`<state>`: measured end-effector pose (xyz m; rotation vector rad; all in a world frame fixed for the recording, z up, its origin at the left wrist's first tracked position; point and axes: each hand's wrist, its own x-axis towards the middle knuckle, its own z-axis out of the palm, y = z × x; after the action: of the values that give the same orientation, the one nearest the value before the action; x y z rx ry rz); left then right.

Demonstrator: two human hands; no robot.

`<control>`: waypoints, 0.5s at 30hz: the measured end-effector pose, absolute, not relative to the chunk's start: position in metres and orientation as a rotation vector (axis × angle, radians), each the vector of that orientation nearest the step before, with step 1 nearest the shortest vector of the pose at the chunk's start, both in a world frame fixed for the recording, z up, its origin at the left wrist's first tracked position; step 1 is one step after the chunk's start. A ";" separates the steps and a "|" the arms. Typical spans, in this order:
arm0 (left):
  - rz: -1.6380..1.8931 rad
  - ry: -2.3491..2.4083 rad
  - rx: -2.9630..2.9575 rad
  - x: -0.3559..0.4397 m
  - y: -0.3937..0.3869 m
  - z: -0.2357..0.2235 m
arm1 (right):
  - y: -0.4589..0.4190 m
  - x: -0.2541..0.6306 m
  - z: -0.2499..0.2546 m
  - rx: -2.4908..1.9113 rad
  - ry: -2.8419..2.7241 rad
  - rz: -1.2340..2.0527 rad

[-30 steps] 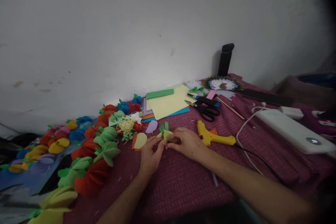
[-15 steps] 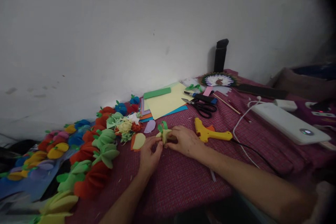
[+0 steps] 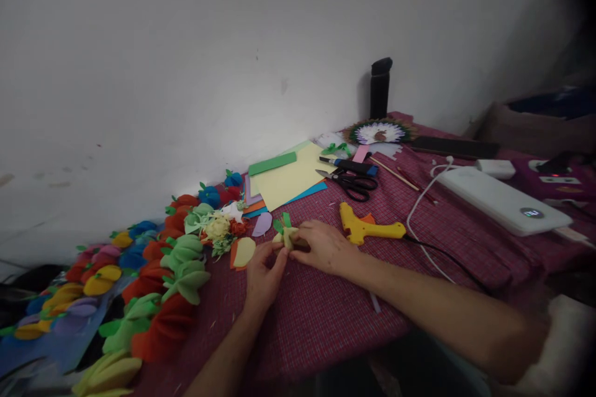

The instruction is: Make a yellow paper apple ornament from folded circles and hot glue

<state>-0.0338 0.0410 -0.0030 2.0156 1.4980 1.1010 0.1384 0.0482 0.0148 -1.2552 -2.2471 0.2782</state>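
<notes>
Between my fingertips is a small pale yellow paper pumpkin (image 3: 287, 237) with green paper leaves on top. My left hand (image 3: 264, 270) pinches it from the left. From the right, my right hand (image 3: 321, 247) closes on its other side, and the fingers hide part of it. Just left of my left hand lie a cut yellow paper round (image 3: 244, 252) and an orange paper piece (image 3: 233, 260). A lilac paper piece (image 3: 262, 224) rests behind them. A yellow hot glue gun (image 3: 367, 229) lies to the right of my right hand.
Rows of colourful paper pumpkins (image 3: 172, 322) fill the left side. Paper sheets (image 3: 286, 183), scissors (image 3: 351, 183) and a utility knife (image 3: 354, 166) lie at the back. On the right are a white power bank (image 3: 503, 198) with a cable and a purple power strip (image 3: 559, 180).
The view has shifted slightly, so most things sit a little further left. The yellow pumpkin has tilted a little between my fingers; both hands still grip it.
</notes>
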 end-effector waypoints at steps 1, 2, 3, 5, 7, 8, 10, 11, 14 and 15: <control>1.096 1.495 2.019 -0.034 0.041 -0.003 | 0.048 0.138 0.015 -1.255 -2.247 0.271; 1.095 1.493 2.023 -0.034 0.041 -0.002 | 0.048 0.138 0.014 -1.256 -2.245 0.263; 1.097 1.494 2.028 -0.034 0.041 -0.002 | 0.049 0.138 0.014 -1.258 -2.242 0.254; 1.104 1.502 2.035 -0.033 0.041 -0.001 | 0.049 0.138 0.013 -1.257 -2.235 0.242; 1.102 1.507 2.033 -0.033 0.040 -0.001 | 0.049 0.138 0.012 -1.253 -2.231 0.245; 1.099 1.507 2.028 -0.033 0.040 0.000 | 0.049 0.138 0.012 -1.251 -2.228 0.253; 1.098 1.500 2.006 -0.033 0.040 0.000 | 0.049 0.138 0.013 -1.242 -2.209 0.285; 1.099 1.490 1.992 -0.033 0.040 0.001 | 0.049 0.138 0.013 -1.236 -2.191 0.306; 1.105 1.460 1.965 -0.033 0.040 0.000 | 0.049 0.137 0.013 -1.227 -2.134 0.372; 1.106 1.450 1.968 -0.034 0.040 0.000 | 0.049 0.137 0.013 -1.232 -2.121 0.391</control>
<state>-0.0335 0.0400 0.0001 1.9682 1.4498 1.1055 0.1370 0.0494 0.0130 -1.2315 -2.1211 0.3910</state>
